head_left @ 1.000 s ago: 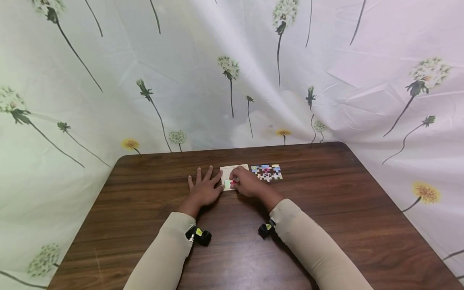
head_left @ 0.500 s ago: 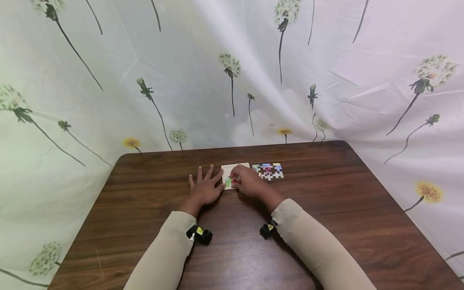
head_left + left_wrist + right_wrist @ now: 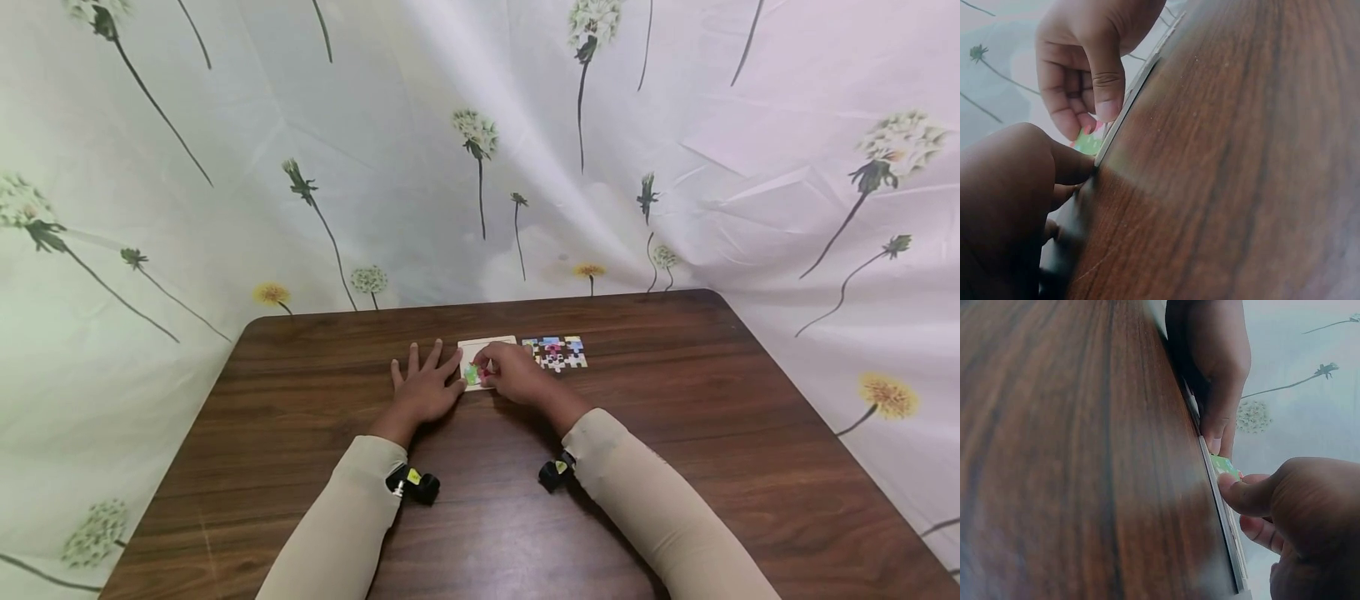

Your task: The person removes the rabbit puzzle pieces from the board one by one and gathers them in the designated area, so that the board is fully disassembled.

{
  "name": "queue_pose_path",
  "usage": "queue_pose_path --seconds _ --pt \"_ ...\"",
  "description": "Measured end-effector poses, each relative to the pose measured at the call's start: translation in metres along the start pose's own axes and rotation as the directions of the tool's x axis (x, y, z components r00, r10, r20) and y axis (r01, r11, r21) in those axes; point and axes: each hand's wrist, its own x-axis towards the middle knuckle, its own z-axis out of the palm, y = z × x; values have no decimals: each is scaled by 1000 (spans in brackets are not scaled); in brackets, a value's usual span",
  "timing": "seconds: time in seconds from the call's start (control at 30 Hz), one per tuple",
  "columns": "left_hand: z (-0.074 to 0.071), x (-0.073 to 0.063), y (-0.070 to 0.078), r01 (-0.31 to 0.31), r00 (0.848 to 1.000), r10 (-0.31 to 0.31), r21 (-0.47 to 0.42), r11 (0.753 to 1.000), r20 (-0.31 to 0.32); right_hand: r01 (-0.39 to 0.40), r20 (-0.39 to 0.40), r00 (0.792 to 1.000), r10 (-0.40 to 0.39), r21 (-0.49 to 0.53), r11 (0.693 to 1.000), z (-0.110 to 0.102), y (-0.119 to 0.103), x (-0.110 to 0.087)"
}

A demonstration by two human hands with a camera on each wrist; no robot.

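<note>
A small pale puzzle board (image 3: 468, 345) lies flat near the far side of the table. My left hand (image 3: 423, 393) rests on the table with fingers spread, its thumb and index finger at the board's left edge. Over the board, my right hand (image 3: 516, 375) pinches a pinkish-red puzzle piece (image 3: 484, 375) between thumb and fingers, low at the front edge. Beside it, a green puzzle piece (image 3: 471, 376) sits in the board's front left corner, also visible in the right wrist view as a green patch (image 3: 1224, 465) by my right thumb. My right fingers hide part of the board.
Several loose puzzle pieces (image 3: 553, 362) are laid out right of the board, partly behind my right hand. A dark wood table (image 3: 480, 500) extends around them. Behind it hangs a pale curtain (image 3: 420, 208) printed with dandelions. Each wrist wears a small black camera (image 3: 555, 473).
The fingers of my right hand have shifted slightly at the pinkish-red piece, near the green one. My left hand has stayed in place on the table.
</note>
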Motion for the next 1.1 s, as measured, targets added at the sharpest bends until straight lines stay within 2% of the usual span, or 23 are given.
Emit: queue_pose_path --seconds 0.23,0.43,0.63,0.9,1.1 --pt "0 0 -1 -1 1000 1 -3 1000 -7 -24 9 1000 24 24 999 -1 1 0" --pt "3 4 -4 17 999 -17 -11 1000 31 -53 -11 998 54 36 998 -7 6 -8" --pt "0 0 -1 8 1000 -7 -27 1000 14 -38 -63 997 43 77 996 -16 21 -22" --pt "-2 -4 1 -3 1000 3 -2 1000 -4 -97 -84 991 105 92 991 -28 44 -37" --pt "-2 -4 2 -5 1000 5 -14 1000 -12 -94 -106 989 107 123 988 -35 54 -48"
